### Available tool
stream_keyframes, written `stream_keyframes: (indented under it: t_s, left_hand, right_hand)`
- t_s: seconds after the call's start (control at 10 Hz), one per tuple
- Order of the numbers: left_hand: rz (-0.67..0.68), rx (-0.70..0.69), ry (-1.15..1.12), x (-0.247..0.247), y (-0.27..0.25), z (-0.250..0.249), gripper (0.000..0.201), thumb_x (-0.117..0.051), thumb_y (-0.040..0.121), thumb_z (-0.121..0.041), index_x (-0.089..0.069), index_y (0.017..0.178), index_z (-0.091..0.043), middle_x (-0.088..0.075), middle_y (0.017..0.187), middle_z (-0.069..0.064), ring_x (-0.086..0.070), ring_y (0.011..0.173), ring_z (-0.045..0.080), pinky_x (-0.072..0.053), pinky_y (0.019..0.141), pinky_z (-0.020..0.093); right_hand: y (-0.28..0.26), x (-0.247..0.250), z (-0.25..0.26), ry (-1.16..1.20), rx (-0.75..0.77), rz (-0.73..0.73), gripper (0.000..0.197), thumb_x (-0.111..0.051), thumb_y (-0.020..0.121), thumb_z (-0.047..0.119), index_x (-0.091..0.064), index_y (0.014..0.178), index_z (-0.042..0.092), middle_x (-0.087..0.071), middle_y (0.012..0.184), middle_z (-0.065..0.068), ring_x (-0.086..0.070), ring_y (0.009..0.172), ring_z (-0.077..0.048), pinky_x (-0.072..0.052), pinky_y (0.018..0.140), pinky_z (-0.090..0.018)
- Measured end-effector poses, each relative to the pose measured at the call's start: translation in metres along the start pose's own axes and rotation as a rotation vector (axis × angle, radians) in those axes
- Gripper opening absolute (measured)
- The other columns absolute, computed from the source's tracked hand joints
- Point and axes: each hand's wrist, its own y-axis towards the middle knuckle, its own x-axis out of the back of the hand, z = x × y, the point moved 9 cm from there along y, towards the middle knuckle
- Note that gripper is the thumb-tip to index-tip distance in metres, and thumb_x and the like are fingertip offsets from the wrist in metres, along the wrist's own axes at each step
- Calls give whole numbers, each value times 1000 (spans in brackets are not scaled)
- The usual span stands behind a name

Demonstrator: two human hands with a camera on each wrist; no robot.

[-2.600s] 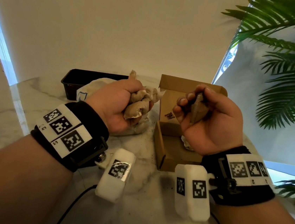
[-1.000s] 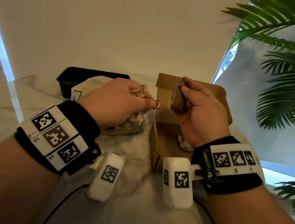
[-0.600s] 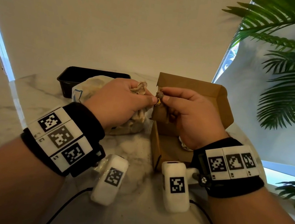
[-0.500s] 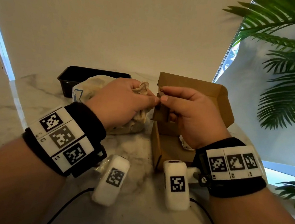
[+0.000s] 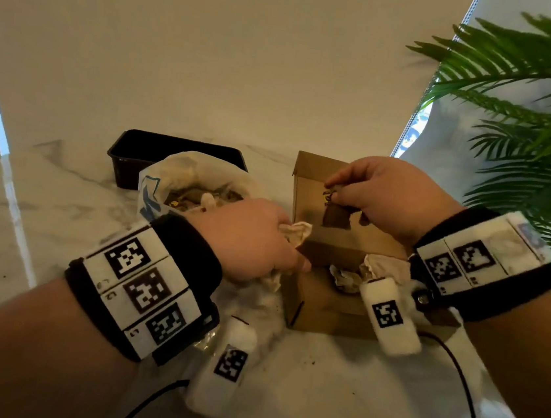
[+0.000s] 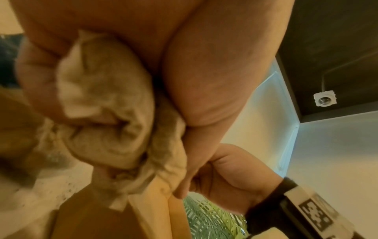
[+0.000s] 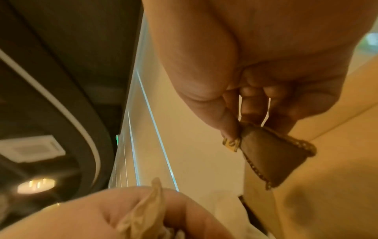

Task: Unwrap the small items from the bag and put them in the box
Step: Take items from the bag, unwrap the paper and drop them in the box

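My right hand (image 5: 382,193) pinches a small brown pouch (image 7: 270,156) by its top, thumb against fingertips, above the open cardboard box (image 5: 325,304). My left hand (image 5: 250,237) curls round crumpled wrapping paper (image 6: 106,103). I judge it unwrapped; next, lower and release. It looks flat, dark, with stitched edges.

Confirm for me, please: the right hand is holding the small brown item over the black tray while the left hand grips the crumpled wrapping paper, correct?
Not quite. The head view shows the right hand holding the small brown item over the open cardboard box, not the black tray, which sits further left behind the bag. The left hand does grip the crumpled wrapping paper.
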Motion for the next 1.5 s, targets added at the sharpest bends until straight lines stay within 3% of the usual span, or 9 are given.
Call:
stream_keyframes:
  t_s: [0.2,0.4,0.6,1.0,1.1,1.2,1.3,1.4,1.5]
  left_hand:
    - [84,68,112,-15,4,9,46,-68,86,-61,-67,95,-16,-69,93,6,-65,86,21,-46,66,33]
    - [133,64,113,-25,12,15,46,-67,84,-64,-69,99,-21,-68,101,3,-63,93,21,-50,78,34]
    - [121,60,95,-27,15,16,43,-68,85,-61,-69,100,-21,-68,100,2,-64,93,19,-50,80,33]
    - [117,85,26,-26,13,18,41,-71,83,-59,-69,96,-21,-70,94,2,-65,88,19,-51,79,34]
    - [116,83,-52,-21,11,15,37,-71,84,-58,-68,91,-22,-72,85,0,-67,78,17,-52,69,31]
    - [90,70,-94,-6,4,10,33,-66,89,-56,-67,94,-24,-72,95,6,-69,85,22,-56,74,36]
    - [32,30,-402,7,-1,3,23,-53,102,-39,-70,94,-27,-69,92,6,-66,80,24,-52,73,35]
    - [61,76,-1044,6,-4,4,30,-61,98,-34,-71,79,-14,-65,68,8,-54,62,22,-40,68,36]
    - [37,74,-1319,5,-2,2,27,-53,98,-36,-67,91,-13,-67,72,9,-51,57,21,-35,60,29]
  right_hand:
    - [13,-42,9,-417,-21,268,10,-68,91,20,-70,99,25,-71,91,3,-67,81,-13,-50,59,-26]
    - [18,-75,-3,-756,-33,438,26,-59,95,22,-71,118,18,-71,106,0,-67,96,-20,-57,88,-38]
    - [24,-76,-12,-652,-99,412,25,-69,86,10,-71,111,16,-62,75,7,-57,56,-2,-39,39,-10]
    - [23,-76,-6,-742,-82,357,13,-70,85,15,-65,97,13,-63,72,3,-58,52,-7,-44,43,-19]
    - [23,-62,-4,-610,-133,310,16,-67,87,8,-68,103,6,-68,75,-2,-64,51,-8,-47,42,-17]
    - [20,-44,0,-456,-135,236,18,-64,90,6,-68,107,3,-74,85,-7,-75,70,-17,-63,67,-33]
    - [9,-32,2,-61,-150,148,10,-64,91,5,-64,97,13,-74,89,-10,-76,77,-20,-61,70,-38]
    - [-2,-32,-2,513,-175,82,6,-64,93,10,-63,88,14,-70,83,-9,-69,68,-22,-50,56,-33]
    - [-14,-44,-8,925,-170,42,10,-64,93,23,-63,89,14,-63,73,-3,-58,58,-17,-44,50,-27]
